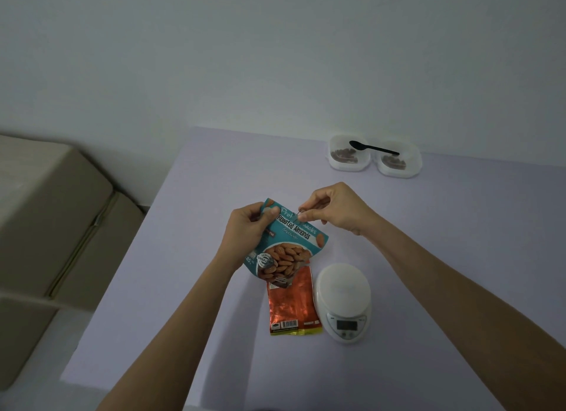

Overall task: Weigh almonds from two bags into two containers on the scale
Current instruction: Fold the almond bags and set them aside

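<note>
Two clear plastic containers [337, 165] sit side by side at the far edge of your bench [459, 227]. Each holds a few brown almonds [343, 155], and one black spoon [375, 148] lies across both. Your left hand [248, 227] grips the glossy teal almond bag [288, 248] above the bench, fingers curled round its edge. Your right hand [333, 208] pinches a small clip [300, 212] at its top. One crinkled orange foil bag [291, 303] lies flat beside the round white scale [344, 300].

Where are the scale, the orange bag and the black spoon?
scale [343, 288]: head view, white weighing plate
orange bag [291, 303]: head view, middle of its foil
black spoon [378, 149]: head view, mid handle
</note>
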